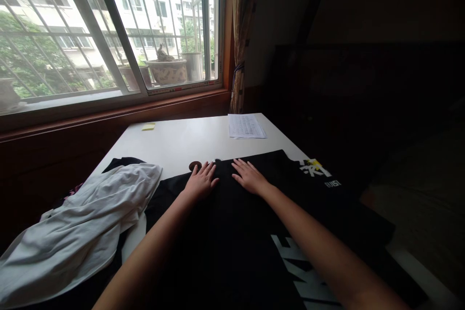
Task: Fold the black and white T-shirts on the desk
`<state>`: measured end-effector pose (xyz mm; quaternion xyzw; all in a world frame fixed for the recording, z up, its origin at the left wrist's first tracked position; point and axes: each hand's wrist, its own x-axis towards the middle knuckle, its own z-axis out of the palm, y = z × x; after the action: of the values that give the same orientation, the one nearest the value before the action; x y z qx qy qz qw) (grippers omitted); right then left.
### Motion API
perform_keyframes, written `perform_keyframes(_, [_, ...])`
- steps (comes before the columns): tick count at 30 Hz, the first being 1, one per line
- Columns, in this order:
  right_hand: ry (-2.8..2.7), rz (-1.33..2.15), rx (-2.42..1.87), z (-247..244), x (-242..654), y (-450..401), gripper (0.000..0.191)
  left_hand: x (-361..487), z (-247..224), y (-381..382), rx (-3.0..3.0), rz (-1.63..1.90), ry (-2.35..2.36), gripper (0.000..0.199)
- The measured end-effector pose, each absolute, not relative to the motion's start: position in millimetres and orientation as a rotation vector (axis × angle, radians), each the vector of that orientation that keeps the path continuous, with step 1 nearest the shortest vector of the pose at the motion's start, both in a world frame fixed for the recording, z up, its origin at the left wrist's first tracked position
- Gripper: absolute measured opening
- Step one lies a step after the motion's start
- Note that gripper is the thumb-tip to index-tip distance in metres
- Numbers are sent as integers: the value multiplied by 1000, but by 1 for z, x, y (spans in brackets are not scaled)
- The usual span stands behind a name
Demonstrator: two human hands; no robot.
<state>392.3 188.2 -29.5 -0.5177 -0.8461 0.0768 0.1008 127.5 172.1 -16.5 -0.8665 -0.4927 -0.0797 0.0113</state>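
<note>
A black T-shirt (225, 232) with white lettering and a small yellow-and-white print lies spread over the white table (181, 138). My left hand (201, 180) rests flat on its far edge, fingers spread and pointing away from me. Just to the right, my right hand (249, 176) also presses flat on the cloth with fingers apart. Neither hand grips anything. Beyond the left fingertips sits a round brown object (195, 165), and a small pale round thing (217, 160) shows partly between the hands at the shirt's edge.
Crumpled white clothing (90, 218) lies on darker garments at the left, hanging toward the table's side. Printed papers (246, 126) rest at the far right of the table, a yellow sticky note (148, 126) at the far left. Behind are a barred window (138, 24) and a curtain (240, 43).
</note>
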Motion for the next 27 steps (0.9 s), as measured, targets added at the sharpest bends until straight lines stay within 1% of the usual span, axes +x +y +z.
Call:
perform_keyframes(4, [-2491,247,-1642,-25,400,193,72,125,-23,176,-2707,-195,-1581,64])
perform_keyframes(10, [-2398,261,-1844,-23,430,204,76,117,-22,178,-2731,-177,-1570,65])
perform_keyframes(20, [-2362,223,-2010,-16,446,214,82,115,-20,180,-2745,-156,-1554,63])
perform_keyframes(25, [-2242,173,-2079,-11,470,221,79,104,-19,184,-2742,-140,-1566,63])
perform_keyframes(27, [-2200,203,-2086,-13,487,221,77,97,-20,186,-2747,-135,-1551,62])
